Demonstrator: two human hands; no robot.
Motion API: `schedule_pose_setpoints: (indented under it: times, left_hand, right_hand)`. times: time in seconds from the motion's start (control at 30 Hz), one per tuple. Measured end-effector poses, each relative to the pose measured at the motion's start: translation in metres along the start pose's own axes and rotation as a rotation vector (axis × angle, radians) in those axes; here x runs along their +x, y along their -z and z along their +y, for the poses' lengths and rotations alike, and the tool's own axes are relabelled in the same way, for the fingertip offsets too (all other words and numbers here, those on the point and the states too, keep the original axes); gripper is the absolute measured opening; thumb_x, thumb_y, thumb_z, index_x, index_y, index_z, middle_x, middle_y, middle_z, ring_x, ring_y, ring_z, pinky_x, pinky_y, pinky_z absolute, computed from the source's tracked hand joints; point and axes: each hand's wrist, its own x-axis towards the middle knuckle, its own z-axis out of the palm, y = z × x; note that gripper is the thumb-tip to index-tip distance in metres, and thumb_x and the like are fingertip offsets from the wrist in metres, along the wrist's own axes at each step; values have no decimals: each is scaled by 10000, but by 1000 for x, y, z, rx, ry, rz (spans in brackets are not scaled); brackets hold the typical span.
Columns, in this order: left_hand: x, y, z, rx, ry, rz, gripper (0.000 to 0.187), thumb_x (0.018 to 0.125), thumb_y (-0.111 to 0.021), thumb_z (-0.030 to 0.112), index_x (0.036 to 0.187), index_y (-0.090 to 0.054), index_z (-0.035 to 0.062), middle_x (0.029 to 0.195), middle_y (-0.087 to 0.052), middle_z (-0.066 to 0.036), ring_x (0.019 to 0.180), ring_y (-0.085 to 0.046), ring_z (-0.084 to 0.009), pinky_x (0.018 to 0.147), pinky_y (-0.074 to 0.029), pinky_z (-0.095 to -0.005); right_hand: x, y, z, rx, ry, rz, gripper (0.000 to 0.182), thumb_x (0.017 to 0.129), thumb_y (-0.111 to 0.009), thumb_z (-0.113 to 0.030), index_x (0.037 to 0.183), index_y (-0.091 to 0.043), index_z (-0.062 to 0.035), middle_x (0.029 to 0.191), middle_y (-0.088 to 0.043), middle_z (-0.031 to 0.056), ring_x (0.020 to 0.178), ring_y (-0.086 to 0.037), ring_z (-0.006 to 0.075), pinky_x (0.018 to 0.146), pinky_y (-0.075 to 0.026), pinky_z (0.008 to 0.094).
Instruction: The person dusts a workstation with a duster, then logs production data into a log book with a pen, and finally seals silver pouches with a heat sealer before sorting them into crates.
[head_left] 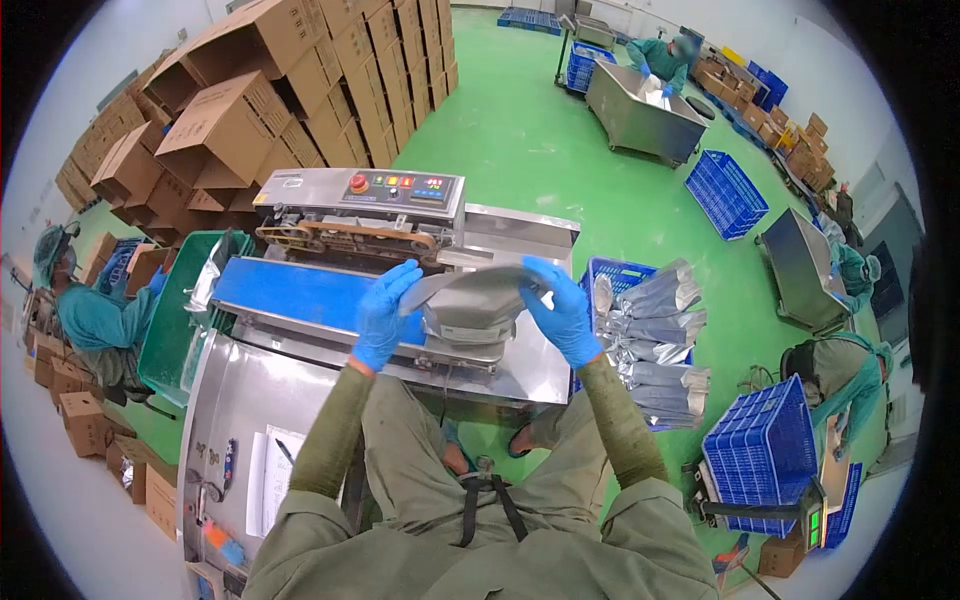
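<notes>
Your left hand [385,312] and right hand [560,308], both in blue gloves, gripped the two ends of a silver foil pouch [470,298], holding it flat just above the near edge of the sealing machine [360,205]. More filled pouches [655,340] were stacked in a blue crate [612,268] to your right.

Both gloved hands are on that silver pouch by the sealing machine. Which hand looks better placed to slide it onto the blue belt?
Probably the left hand. It grips the pouch on the side next to the blue belt. The right hand holds the far edge, nearer the crate of pouches.
</notes>
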Motion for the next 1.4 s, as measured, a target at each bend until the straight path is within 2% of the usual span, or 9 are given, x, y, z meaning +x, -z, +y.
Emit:
schedule_pose_setpoints:
  times: [0.2, 0.53, 0.77, 0.87, 0.9, 0.97, 1.0, 1.2, 1.4]
  left_hand:
    - [39, -21, 55, -277, 555, 221, 154, 918, -648, 113, 882, -706, -25, 598, -513, 4, 560, -419, -85, 502, -350, -295]
    - [-22, -97, -149, -118, 799, -219, 251, 828, -701, 189, 717, -686, -36, 617, -643, -94, 564, -577, -135, 537, -439, -359]
    - [-24, -76, -201, -194, 727, -66, 277, 824, -693, 204, 700, -672, -43, 600, -637, -109, 550, -581, -178, 561, -436, -379]
    - [-36, -37, -259, -3, 646, -249, 279, 874, -648, 249, 771, -669, -10, 684, -615, -90, 620, -507, -144, 581, -428, -387]
    - [-47, -32, -309, 161, 488, -404, 299, 903, -616, 297, 879, -688, 8, 815, -657, -108, 703, -509, -135, 611, -435, -392]
    - [-23, -9, -218, -338, 1243, -19, 304, 984, -534, 291, 1063, -666, 29, 946, -640, -79, 799, -527, -166, 697, -458, -399]
    - [-25, 7, -245, -343, 1142, -130, 319, 993, -533, 293, 1095, -682, 30, 913, -619, -33, 773, -514, -132, 680, -445, -344]
    - [-64, 111, -163, 176, 720, -124, 390, 1015, -521, 289, 1169, -653, -44, 1064, -674, -87, 961, -609, -204, 860, -476, -346]
    - [-144, 104, -48, 417, 739, 169, 380, 1007, -559, 262, 1183, -637, -66, 1148, -657, -170, 1036, -598, -260, 936, -450, -362]
  right_hand:
    - [-12, -4, -12, 258, -634, 109, 201, 989, -579, -136, 965, -669, 43, 775, -619, 16, 733, -554, 66, 639, -468, 274]
    - [-43, -78, 70, 413, -958, 133, 320, 914, -620, -234, 706, -622, 9, 594, -547, 22, 541, -493, 118, 518, -386, 312]
    - [-47, -135, 101, 466, -951, 72, 347, 929, -605, -258, 726, -634, 22, 601, -570, 48, 560, -526, 132, 540, -416, 330]
    - [-56, -177, 123, -153, -197, 13, 158, 913, -556, -119, 823, -627, -10, 609, -536, 32, 564, -545, 198, 536, -438, 369]
    - [-54, -188, 121, -232, -369, -244, 96, 902, -519, -71, 872, -601, -32, 718, -578, 93, 689, -601, 265, 604, -459, 402]
    - [-53, -188, 106, -106, -406, -257, 173, 926, -506, -138, 985, -616, -18, 910, -625, 173, 887, -612, 312, 764, -471, 434]
    - [-52, -186, 98, -44, -426, -261, 228, 939, -499, -171, 1042, -624, -11, 1006, -648, 214, 986, -617, 336, 844, -476, 450]
    - [-165, 58, 56, 329, -1123, 278, 270, 900, -636, -171, 1116, -669, -12, 992, -693, 155, 879, -678, 246, 799, -537, 364]
    - [-384, 171, 103, -878, -670, -532, 231, 857, -643, -275, 921, -688, -57, 941, -681, 175, 970, -634, 372, 862, -502, 461]
